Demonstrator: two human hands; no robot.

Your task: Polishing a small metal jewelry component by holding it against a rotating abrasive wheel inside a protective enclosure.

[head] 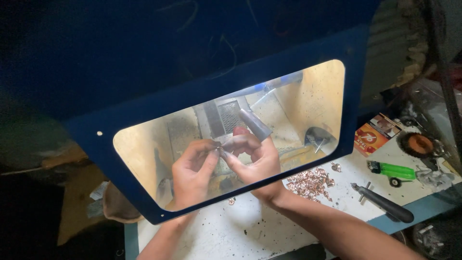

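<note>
Dim room — white worktop (250, 226) (speckled), blue-edged.

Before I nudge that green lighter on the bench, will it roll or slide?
The green lighter lies flat on its side on the white bench top, so it should probably slide rather than roll. It looks like smooth plastic, likely light and a bit slippery. The black-handled tool lies close beside it, so a push that way may bump it.

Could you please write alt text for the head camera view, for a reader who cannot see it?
Behind a clear window in a dark blue panel, the left hand and right hand pinch a small metal piece together. A pile of copper-coloured bits, a green lighter and a black-handled tool lie on the white bench.
</note>
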